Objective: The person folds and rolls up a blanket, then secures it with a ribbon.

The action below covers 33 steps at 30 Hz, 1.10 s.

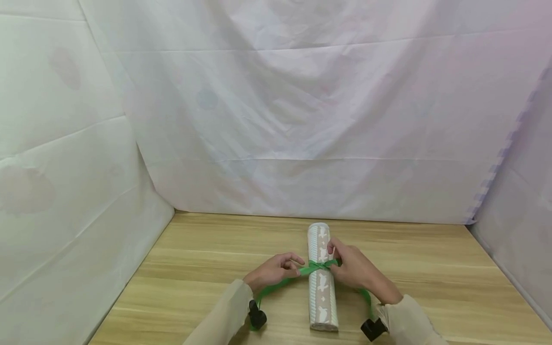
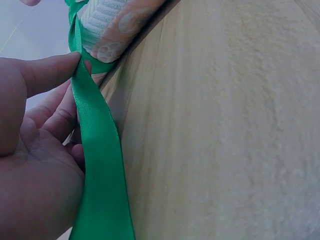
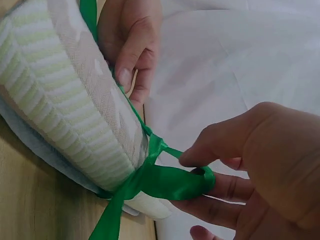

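Note:
A rolled towel, white with a beige strip of pale printed shapes, lies lengthwise on the table. Around its middle runs a green ribbon, crossed or knotted on top. My left hand, just left of the roll, pinches one ribbon tail between thumb and finger; that tail hangs down past the palm in the left wrist view. On the other side, my right hand pinches the ribbon close to the knot. A folded loop sits between its thumb and fingers in the right wrist view.
The wood-grain table reaches back to a white cloth hanging behind it. More cloth hangs along the left and right sides. Each wrist carries a black camera, the left one close to the ribbon's hanging end.

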Each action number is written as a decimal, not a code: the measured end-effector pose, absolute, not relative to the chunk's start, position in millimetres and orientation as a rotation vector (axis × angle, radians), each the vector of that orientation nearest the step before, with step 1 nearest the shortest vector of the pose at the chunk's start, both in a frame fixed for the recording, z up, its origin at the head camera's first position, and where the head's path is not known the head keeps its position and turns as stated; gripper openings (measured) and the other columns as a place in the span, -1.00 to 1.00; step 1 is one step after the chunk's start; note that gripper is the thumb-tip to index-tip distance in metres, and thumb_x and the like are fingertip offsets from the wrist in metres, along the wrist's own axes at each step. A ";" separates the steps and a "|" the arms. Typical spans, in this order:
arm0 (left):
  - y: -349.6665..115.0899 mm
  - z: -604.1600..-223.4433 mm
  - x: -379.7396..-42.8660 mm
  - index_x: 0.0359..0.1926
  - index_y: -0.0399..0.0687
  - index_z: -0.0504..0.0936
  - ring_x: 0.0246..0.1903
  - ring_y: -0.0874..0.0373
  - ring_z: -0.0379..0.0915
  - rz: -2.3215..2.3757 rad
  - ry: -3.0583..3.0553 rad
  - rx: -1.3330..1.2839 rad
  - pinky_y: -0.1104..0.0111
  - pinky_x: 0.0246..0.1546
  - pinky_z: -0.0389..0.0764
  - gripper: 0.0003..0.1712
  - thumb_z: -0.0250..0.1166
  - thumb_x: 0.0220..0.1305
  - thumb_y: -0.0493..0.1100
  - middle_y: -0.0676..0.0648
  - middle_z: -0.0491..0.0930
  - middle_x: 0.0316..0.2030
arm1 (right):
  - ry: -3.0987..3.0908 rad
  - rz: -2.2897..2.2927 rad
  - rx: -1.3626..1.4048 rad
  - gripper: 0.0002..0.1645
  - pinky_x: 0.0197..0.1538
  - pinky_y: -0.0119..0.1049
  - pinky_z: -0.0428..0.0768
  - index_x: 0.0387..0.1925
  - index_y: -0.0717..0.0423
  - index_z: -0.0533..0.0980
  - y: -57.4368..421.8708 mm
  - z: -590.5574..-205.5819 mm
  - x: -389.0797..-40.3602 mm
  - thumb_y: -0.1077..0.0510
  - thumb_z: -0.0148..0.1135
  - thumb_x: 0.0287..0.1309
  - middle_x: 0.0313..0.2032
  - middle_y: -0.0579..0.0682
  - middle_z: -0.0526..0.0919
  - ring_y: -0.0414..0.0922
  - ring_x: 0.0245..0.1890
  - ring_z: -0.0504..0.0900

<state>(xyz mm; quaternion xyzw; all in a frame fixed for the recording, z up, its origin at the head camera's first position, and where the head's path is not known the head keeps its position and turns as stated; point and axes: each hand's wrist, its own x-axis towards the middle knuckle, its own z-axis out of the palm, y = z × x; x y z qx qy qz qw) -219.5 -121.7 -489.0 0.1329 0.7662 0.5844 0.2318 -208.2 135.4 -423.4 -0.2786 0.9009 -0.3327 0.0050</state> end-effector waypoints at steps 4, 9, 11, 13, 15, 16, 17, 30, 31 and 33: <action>-122.2 -487.2 -218.3 0.05 0.01 0.61 -0.21 0.10 0.52 1.598 2.098 0.359 0.24 -0.01 0.46 -0.74 0.27 0.36 -0.19 -0.11 0.65 -0.29 | 2.819 -0.969 -0.882 -0.55 -0.46 -0.43 0.38 -0.09 0.14 0.40 139.2 -419.3 -208.7 0.46 0.24 -0.07 -0.53 -0.14 0.50 -0.32 -0.57 0.35; -123.6 -488.0 -217.6 0.04 0.01 0.61 -0.19 0.10 0.53 1.598 2.102 0.349 0.20 0.04 0.45 -0.74 0.28 0.35 -0.19 -0.08 0.65 -0.29 | 2.828 -0.920 -0.884 -0.58 -0.44 -0.41 0.44 -0.11 0.15 0.46 143.3 -415.1 -206.5 0.44 0.31 -0.04 -0.50 -0.13 0.58 -0.32 -0.54 0.42; -123.8 -488.7 -217.8 0.04 0.01 0.61 -0.18 0.11 0.52 1.602 2.104 0.347 0.19 0.05 0.45 -0.74 0.28 0.35 -0.20 -0.08 0.65 -0.29 | 2.815 -0.944 -0.890 -0.63 -0.47 -0.41 0.42 -0.13 0.13 0.46 145.7 -415.0 -206.0 0.42 0.28 -0.01 -0.54 -0.17 0.53 -0.32 -0.58 0.39; -123.7 -488.7 -217.6 0.03 0.00 0.61 -0.19 0.10 0.52 1.605 2.107 0.350 0.19 0.05 0.45 -0.75 0.29 0.35 -0.20 -0.08 0.65 -0.29 | 2.785 -0.990 -0.906 -0.66 -0.47 -0.41 0.40 -0.13 0.13 0.43 148.7 -416.1 -206.5 0.40 0.25 0.03 -0.55 -0.20 0.50 -0.30 -0.60 0.37; -123.4 -488.3 -217.3 0.03 0.01 0.62 -0.19 0.11 0.51 1.605 2.108 0.347 0.20 0.04 0.44 -0.75 0.29 0.34 -0.19 -0.08 0.65 -0.29 | 2.752 -1.037 -0.932 -0.64 -0.48 -0.42 0.39 -0.09 0.12 0.40 151.8 -418.4 -207.5 0.39 0.23 0.06 -0.56 -0.22 0.46 -0.32 -0.61 0.35; -123.1 -488.4 -217.2 0.03 0.01 0.62 -0.19 0.10 0.51 1.605 2.111 0.348 0.20 0.03 0.44 -0.75 0.29 0.34 -0.20 -0.08 0.65 -0.29 | 2.735 -1.059 -0.954 -0.62 -0.48 -0.42 0.39 -0.07 0.13 0.39 153.2 -419.3 -208.1 0.39 0.22 0.07 -0.56 -0.23 0.46 -0.33 -0.61 0.35; -123.0 -488.2 -217.0 0.03 0.01 0.62 -0.19 0.11 0.51 1.603 2.116 0.350 0.21 0.02 0.44 -0.75 0.29 0.34 -0.20 -0.07 0.64 -0.30 | 2.725 -1.075 -0.973 -0.61 -0.47 -0.42 0.40 -0.05 0.14 0.39 154.6 -420.0 -208.9 0.41 0.23 0.07 -0.55 -0.23 0.46 -0.33 -0.58 0.36; -123.7 -489.3 -217.1 0.03 0.02 0.62 -0.18 0.11 0.52 1.584 2.130 0.352 0.19 0.06 0.46 -0.75 0.28 0.35 -0.19 -0.07 0.65 -0.28 | 2.700 -1.237 -1.051 -0.59 -0.49 -0.41 0.43 -0.05 0.09 0.43 160.6 -421.9 -210.0 0.44 0.26 0.08 -0.51 -0.20 0.43 -0.37 -0.57 0.37; -123.5 -489.7 -217.4 0.03 0.03 0.62 -0.18 0.12 0.52 1.584 2.130 0.348 0.19 0.05 0.45 -0.75 0.28 0.35 -0.19 -0.06 0.65 -0.28 | 2.694 -1.243 -1.059 -0.59 -0.52 -0.42 0.40 -0.06 0.09 0.43 160.4 -421.3 -209.7 0.45 0.27 0.08 -0.52 -0.19 0.40 -0.38 -0.59 0.33; -123.0 -490.1 -217.7 0.02 0.03 0.62 -0.18 0.12 0.52 1.587 2.132 0.339 0.19 0.04 0.45 -0.76 0.28 0.35 -0.19 -0.06 0.65 -0.28 | 2.683 -1.254 -1.068 -0.61 -0.54 -0.43 0.35 -0.08 0.11 0.46 160.2 -420.7 -209.4 0.44 0.29 0.07 -0.54 -0.18 0.35 -0.39 -0.62 0.26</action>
